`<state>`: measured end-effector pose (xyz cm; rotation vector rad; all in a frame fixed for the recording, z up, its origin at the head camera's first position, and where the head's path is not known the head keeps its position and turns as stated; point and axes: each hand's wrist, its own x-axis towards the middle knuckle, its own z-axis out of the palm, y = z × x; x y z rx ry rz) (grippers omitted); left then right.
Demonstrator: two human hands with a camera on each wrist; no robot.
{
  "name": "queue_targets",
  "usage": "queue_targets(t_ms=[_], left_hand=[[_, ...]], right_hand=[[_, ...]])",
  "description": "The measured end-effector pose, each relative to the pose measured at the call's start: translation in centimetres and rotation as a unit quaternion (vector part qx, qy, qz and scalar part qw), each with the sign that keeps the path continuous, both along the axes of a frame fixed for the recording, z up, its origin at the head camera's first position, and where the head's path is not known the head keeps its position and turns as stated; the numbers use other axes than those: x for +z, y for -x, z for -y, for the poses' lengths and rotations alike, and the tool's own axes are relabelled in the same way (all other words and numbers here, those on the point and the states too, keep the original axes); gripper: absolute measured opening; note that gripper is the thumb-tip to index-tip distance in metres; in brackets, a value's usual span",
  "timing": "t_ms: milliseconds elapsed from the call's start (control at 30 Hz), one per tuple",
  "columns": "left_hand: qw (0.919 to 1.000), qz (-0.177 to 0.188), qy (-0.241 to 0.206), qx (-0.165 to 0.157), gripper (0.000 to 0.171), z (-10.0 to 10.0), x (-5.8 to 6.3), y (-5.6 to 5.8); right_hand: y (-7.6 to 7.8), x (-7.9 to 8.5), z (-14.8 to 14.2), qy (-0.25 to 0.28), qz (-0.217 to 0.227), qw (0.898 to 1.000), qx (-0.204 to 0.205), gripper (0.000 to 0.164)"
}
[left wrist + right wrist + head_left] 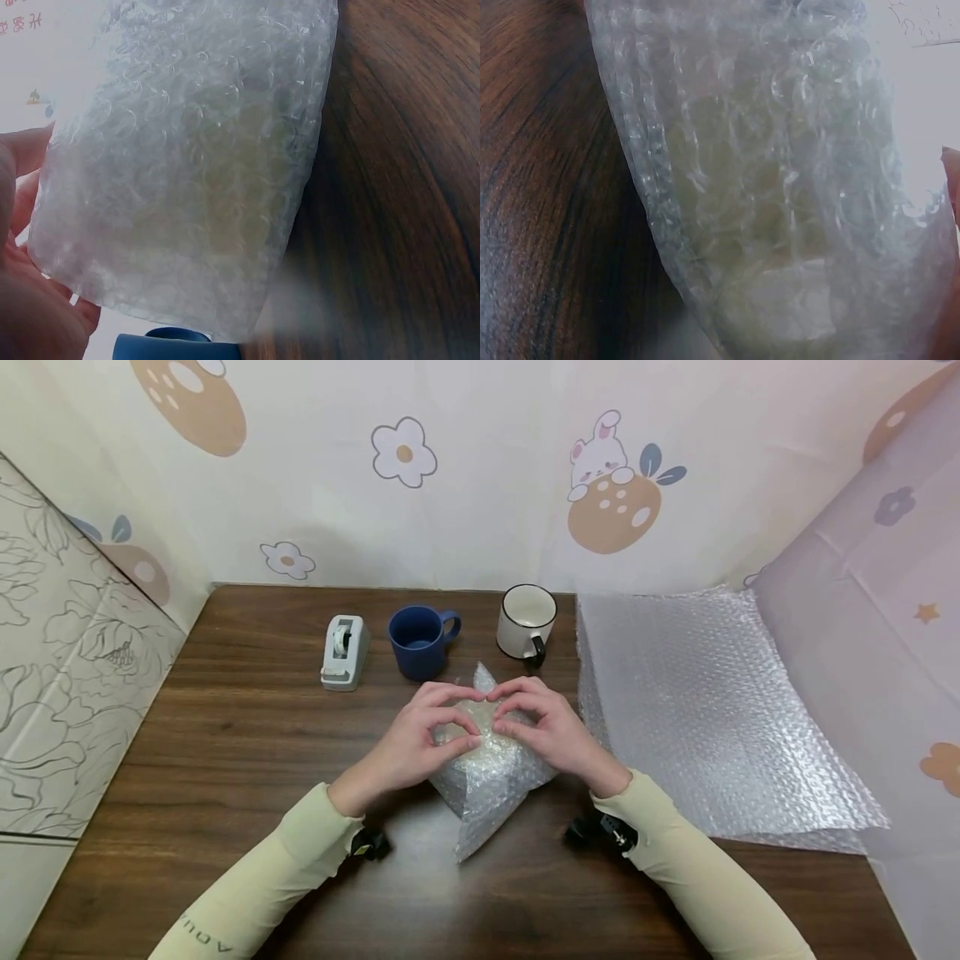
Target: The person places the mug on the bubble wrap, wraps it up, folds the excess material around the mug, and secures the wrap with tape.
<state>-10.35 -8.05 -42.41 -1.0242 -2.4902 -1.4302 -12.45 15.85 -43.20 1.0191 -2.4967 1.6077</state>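
With curled fingertips and thumbs, the left hand (420, 735) and right hand (553, 731) grip the top of the bubble-wrap bundle (493, 781) mid-table (247, 727), seemingly to keep it gathered, while a blue mug (417, 647) and white mug (516, 633) crowd its far side, a tape dispenser (347, 660) sits left and bubble sheets (690, 710) lie right.

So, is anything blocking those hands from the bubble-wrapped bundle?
Nothing visible: the left hand and right hand both touch the bubble-wrapped bundle. The blue mug and black-rimmed white mug stand beyond it, not between.
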Motion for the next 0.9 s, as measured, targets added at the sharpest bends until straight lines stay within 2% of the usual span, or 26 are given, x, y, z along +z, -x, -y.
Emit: queue_targets(t_ms=[167,400,667,800,900], left_hand=[[0.9997,0.012,0.021,0.006,0.006,0.0,0.0,0.2],[0.9986,0.021,0.047,0.01,0.006,-0.2,0.0,0.4],[0.9973,0.009,0.072,0.01,0.005,-0.1,0.0,0.5],[0.9966,0.009,0.081,0.013,0.005,-0.1,0.1,0.4],[0.9963,0.014,0.083,0.013,0.005,-0.1,0.2,0.3]], right_hand=[[0.1,0.1,-0.1,-0.01,-0.014,1.0,0.001,0.012],[0.9,1.0,-0.3,-0.071,-0.035,0.997,0.007,0.008],[2.0,3.4,1.9,-0.089,-0.101,0.991,0.004,0.039],[2.5,3.9,3.3,-0.077,-0.106,0.991,0.009,0.026],[2.6,3.9,3.7,-0.049,-0.084,0.995,0.004,0.012]])
